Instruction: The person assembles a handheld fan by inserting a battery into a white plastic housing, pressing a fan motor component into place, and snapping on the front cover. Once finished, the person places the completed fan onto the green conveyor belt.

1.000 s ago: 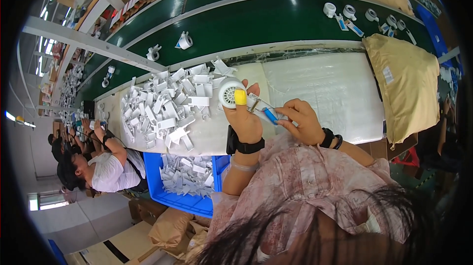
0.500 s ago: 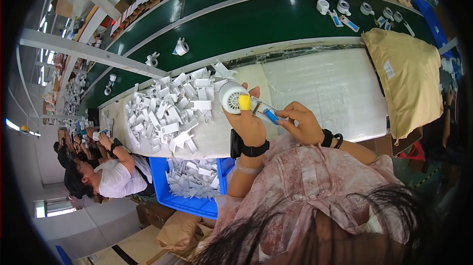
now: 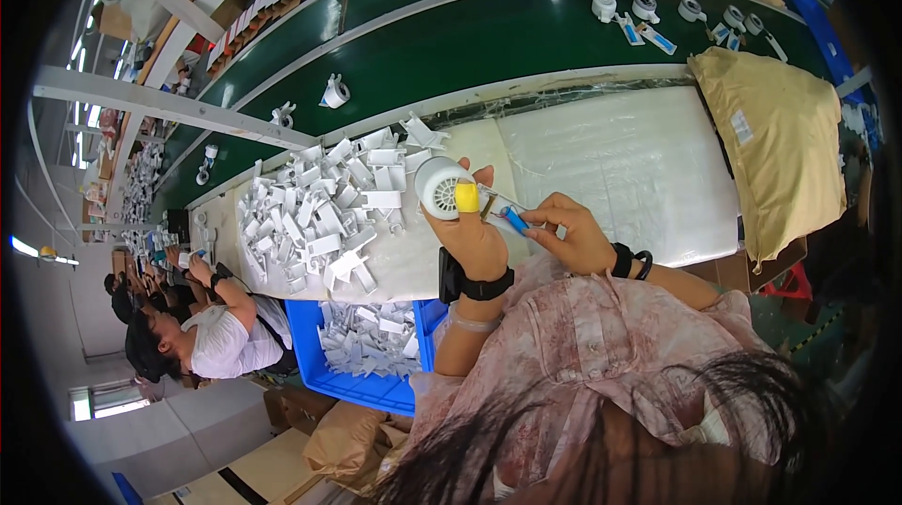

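Observation:
A white handheld fan (image 3: 438, 189) with a round slotted grille is gripped around its head by my left hand (image 3: 479, 249); a yellow cover sits on the thumb. The fan's handle points toward my right and looks uncovered, with a blue cylindrical battery (image 3: 514, 220) at it. My right hand (image 3: 575, 234) has thumb and fingers closed at the battery end of the handle; the exact contact is partly hidden by the fingers. Left of the fan lies a heap of white plastic handle covers (image 3: 324, 214) on the pale worktable (image 3: 470, 265).
Below the table edge stands a blue bin (image 3: 376, 394) of white parts. Beyond runs a green conveyor belt (image 3: 451, 62) carrying several fans (image 3: 645, 7). A tan sack (image 3: 775, 148) rests at the right. Further left, a person in a white shirt (image 3: 235, 341) works at the table.
The fans on the conveyor belt have shifted slightly left. My hands keep nearly the same hold on the fan and its handle.

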### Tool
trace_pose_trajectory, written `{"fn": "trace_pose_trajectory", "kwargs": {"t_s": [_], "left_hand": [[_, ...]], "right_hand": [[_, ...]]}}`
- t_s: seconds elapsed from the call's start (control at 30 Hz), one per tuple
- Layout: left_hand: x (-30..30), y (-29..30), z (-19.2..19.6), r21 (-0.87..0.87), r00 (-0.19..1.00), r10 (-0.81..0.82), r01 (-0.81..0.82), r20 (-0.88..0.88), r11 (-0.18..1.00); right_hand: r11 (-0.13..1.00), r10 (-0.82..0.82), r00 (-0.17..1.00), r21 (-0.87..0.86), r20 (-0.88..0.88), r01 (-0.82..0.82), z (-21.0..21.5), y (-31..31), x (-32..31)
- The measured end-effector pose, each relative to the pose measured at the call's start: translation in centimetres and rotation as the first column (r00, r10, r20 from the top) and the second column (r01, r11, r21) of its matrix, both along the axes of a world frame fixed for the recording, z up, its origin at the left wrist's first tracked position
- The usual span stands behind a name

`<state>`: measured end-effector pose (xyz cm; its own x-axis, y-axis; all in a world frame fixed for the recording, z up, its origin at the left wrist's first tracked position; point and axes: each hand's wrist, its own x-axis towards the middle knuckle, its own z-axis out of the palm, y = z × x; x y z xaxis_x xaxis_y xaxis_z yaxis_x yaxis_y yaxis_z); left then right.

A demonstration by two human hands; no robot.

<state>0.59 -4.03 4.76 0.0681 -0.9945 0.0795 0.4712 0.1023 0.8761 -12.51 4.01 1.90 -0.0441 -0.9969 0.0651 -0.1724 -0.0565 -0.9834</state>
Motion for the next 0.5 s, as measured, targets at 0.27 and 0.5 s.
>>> {"fn": "trace_pose_trajectory", "kwargs": {"t_s": [0.27, 0.5], "left_hand": [[0.1, 0.3, 0.3, 0.045, 1.000, -0.016, 0.016, 0.009, 0.999], [0.7, -0.4, -0.5, 0.094, 0.998, -0.033, 0.028, 0.052, 0.995]], "right_hand": [[0.906, -0.028, 0.883, -0.385, -0.469, -0.176, -0.2, -0.8, -0.9], [0.901, 0.084, 0.791, -0.293, -0.606, -0.320, 0.3, -2.0, -2.1]]}}
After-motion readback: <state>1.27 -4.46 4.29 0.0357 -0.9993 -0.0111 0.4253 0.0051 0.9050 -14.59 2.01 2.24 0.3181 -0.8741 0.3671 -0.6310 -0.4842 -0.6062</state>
